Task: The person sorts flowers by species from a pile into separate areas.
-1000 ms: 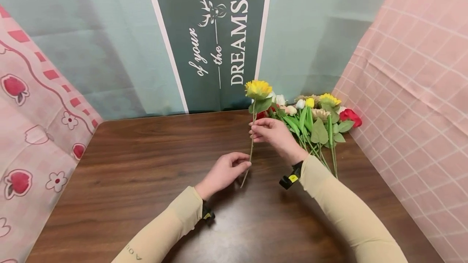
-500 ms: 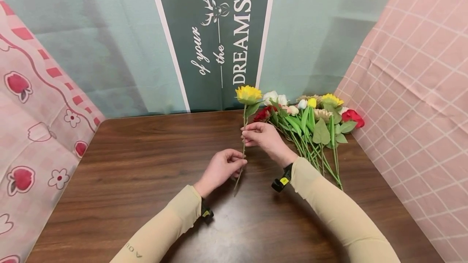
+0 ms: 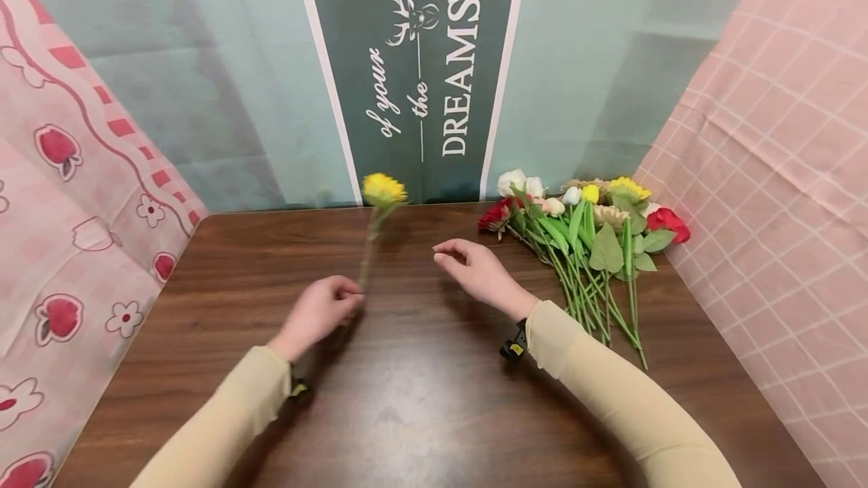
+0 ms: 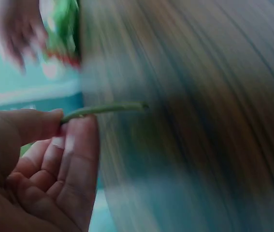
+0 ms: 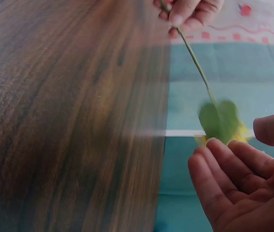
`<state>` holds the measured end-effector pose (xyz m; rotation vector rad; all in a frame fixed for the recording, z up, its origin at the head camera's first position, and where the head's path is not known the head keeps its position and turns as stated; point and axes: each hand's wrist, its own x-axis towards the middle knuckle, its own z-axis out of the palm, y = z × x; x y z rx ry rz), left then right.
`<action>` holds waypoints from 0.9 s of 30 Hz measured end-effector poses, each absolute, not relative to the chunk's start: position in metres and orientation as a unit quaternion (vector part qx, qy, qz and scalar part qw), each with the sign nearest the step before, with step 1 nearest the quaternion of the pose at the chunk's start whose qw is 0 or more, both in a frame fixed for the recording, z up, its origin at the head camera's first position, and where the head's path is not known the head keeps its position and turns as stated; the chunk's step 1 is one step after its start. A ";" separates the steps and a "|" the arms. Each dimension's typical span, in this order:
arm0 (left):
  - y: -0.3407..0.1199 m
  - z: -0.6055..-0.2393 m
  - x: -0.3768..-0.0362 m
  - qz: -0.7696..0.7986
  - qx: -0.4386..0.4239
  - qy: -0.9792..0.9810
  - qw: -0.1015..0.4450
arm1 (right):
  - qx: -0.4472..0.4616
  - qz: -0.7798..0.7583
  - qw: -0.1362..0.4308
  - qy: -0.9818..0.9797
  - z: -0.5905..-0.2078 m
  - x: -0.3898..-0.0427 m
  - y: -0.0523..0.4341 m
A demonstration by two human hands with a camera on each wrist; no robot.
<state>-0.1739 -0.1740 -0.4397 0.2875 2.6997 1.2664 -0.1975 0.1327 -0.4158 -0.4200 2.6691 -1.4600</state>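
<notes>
A yellow sunflower (image 3: 384,190) on a long green stem stands upright above the table, left of centre, blurred by motion. My left hand (image 3: 324,313) pinches its stem low down between thumb and fingers; in the left wrist view the cut stem end (image 4: 122,107) sticks out past the fingertips. Apart from the flower, to the right, my right hand (image 3: 480,272) hovers with loosely bent fingers and nothing between them. In the right wrist view its fingers (image 5: 219,169) lie relaxed, and the sunflower's green leaves (image 5: 219,118) appear beyond them.
At the right of the brown wooden table (image 3: 434,398) lies a pile of artificial flowers: a red flower (image 3: 498,215), white blooms (image 3: 513,182), a yellow tulip (image 3: 591,193) and others, stems toward me. Curtains (image 3: 576,59) close the back and both sides.
My right hand has let go of the sunflower stem. The left hand has carried the sunflower leftward, away from the flower pile. The view has turned slightly left.
</notes>
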 end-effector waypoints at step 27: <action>-0.369 -0.437 -0.186 0.171 -0.036 0.984 0.029 | -0.315 -0.177 0.015 0.932 -0.427 -0.191 0.095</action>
